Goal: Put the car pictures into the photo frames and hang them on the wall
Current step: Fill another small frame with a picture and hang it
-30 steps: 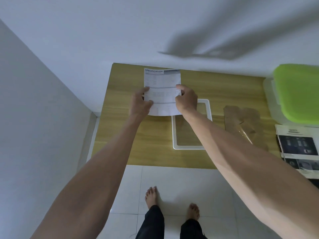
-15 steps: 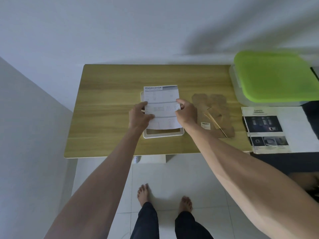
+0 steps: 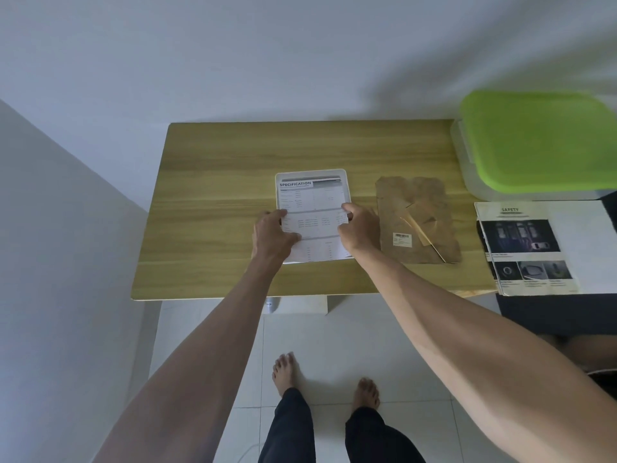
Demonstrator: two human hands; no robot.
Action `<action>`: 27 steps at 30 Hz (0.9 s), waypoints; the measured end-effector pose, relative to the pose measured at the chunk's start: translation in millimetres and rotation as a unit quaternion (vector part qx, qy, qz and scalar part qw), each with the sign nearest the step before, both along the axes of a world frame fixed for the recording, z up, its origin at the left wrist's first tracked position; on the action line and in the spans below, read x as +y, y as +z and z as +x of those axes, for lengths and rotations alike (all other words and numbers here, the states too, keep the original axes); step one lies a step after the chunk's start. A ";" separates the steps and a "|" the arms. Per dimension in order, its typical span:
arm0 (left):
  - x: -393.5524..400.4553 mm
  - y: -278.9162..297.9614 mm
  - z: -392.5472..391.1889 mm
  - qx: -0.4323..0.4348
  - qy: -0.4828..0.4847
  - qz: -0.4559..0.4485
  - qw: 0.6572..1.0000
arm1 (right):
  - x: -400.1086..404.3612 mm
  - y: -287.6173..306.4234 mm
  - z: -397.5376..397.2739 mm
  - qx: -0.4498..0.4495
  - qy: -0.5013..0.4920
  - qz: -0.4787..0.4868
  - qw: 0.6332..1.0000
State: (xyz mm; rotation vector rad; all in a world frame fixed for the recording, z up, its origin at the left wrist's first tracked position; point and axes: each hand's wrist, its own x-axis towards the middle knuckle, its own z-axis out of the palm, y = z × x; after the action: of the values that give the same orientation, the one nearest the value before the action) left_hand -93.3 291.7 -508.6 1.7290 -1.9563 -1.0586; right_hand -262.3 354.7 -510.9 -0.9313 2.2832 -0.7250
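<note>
Both hands pinch 1 printed sheet [image 3: 312, 215] headed "SPECIFICATION", its printed back facing up: the left hand [image 3: 272, 237] grips its left edge with the thumb on top, and the right hand [image 3: 359, 228] grips its right edge the same way. The sheet lies over a white photo frame [image 3: 310, 172] flat on the wooden table [image 3: 217, 195], and only the frame's far rim and corners show around the paper. The step looks like seating the picture in the frame; doing it well likely means squaring the sheet's far corners to the rim first, then pressing the near edge down flat without buckling. Just right of the right hand lies a brown backing board [image 3: 417, 218], near enough to bump. Further right are a "SAFETY" car page [image 3: 527, 248] and a green-lidded box [image 3: 537, 142]. The table's left half offers open room, and its near edge is close to the sheet's bottom.
</note>
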 end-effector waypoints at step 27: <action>38.3 38.2 -121.1 -0.014 -0.083 -0.016 0.996 | 47.9 27.7 -99.8 0.063 -0.122 -0.005 0.991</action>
State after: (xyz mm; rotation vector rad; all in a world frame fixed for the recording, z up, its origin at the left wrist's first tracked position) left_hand -214.4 330.1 -470.4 1.5969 -2.1529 -1.0564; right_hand -362.1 402.6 -483.2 -0.7273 2.5359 -0.7999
